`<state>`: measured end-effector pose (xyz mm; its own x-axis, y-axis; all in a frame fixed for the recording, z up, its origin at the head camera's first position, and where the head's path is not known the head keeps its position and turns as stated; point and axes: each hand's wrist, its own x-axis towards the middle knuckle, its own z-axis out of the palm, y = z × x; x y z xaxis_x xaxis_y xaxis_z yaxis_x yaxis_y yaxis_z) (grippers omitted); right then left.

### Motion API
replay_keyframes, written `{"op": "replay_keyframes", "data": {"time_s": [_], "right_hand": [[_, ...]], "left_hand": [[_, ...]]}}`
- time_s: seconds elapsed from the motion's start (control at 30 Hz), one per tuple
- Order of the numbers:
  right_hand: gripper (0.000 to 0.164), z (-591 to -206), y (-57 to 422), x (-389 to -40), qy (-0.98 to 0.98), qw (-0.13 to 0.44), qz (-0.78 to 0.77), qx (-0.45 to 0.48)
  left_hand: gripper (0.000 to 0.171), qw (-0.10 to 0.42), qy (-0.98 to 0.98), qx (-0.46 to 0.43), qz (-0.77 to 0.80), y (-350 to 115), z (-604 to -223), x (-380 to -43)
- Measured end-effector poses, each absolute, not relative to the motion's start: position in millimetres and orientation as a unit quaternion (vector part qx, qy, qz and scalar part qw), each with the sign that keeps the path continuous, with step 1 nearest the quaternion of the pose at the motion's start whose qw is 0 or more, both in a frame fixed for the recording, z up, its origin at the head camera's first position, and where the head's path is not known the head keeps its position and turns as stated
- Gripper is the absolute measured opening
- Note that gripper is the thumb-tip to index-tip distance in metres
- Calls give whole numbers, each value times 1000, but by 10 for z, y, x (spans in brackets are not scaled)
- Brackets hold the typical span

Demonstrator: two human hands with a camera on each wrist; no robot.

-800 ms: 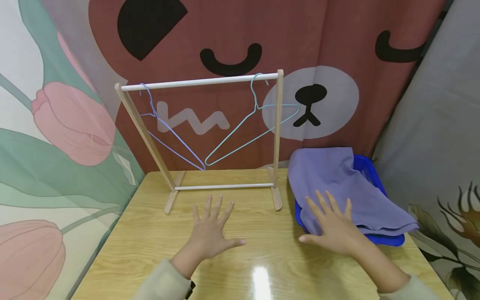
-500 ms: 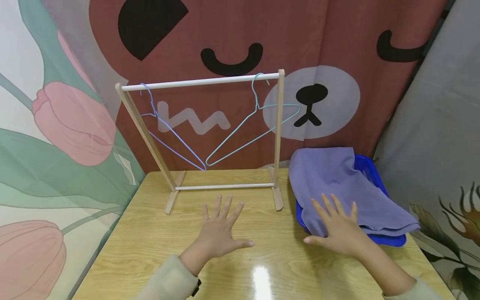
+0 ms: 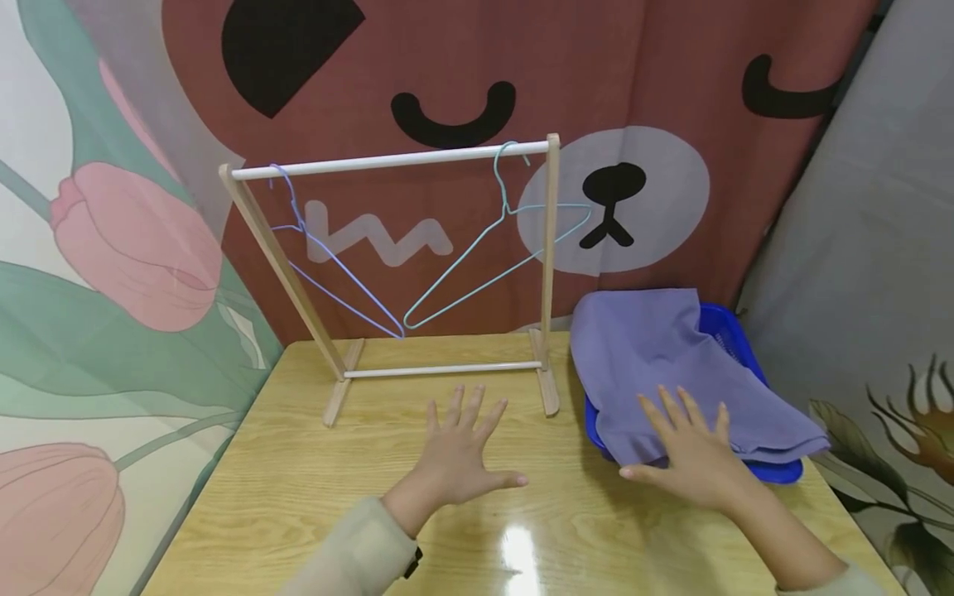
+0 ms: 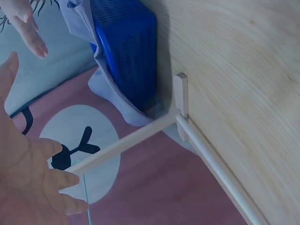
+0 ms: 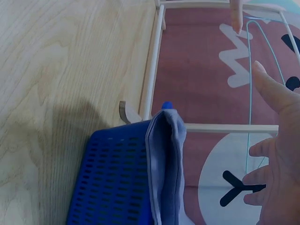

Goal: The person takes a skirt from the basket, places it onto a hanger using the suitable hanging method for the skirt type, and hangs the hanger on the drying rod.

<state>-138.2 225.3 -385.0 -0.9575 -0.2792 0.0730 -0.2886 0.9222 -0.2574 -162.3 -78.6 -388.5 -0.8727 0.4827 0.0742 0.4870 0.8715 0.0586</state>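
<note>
My left hand (image 3: 456, 463) hovers over the table with its fingers spread and holds nothing. To the right, my right hand (image 3: 693, 459), also spread and holding nothing, is in front of a purple cloth (image 3: 641, 356). The folded cloth drapes over a blue plastic basket (image 3: 778, 472); whether the hand touches it I cannot tell from the head view, but in the right wrist view the palm (image 5: 283, 164) is apart from it. A purple hanger (image 3: 346, 269) and a teal hanger (image 3: 455, 269) hang on the white bar of a small wooden rack (image 3: 550, 248).
The rack stands on the wooden table (image 3: 298, 497) near its back edge, left of the basket. A lower white rod (image 3: 443, 369) joins its feet. Behind hangs a brown curtain (image 3: 581, 66) with a bear print; a grey curtain (image 3: 820, 248) borders the right side.
My left hand has moved to the right over the table. My right hand has shifted slightly right. The view has shifted a little; the rack, hangers, cloth and basket stay in place.
</note>
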Motion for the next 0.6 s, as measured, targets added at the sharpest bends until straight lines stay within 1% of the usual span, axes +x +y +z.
{"op": "replay_keyframes", "data": {"time_s": [0.4,0.6], "right_hand": [[94,-3899,2381,-1396,-983,6,135,125],[93,-3915,2434,-1371,-985,8,134,109]], "left_hand": [[96,14,-961,-272,-43,-539,-3965,-1620],[94,17,-958,-282,-50,-395,-3970,-1622]]}}
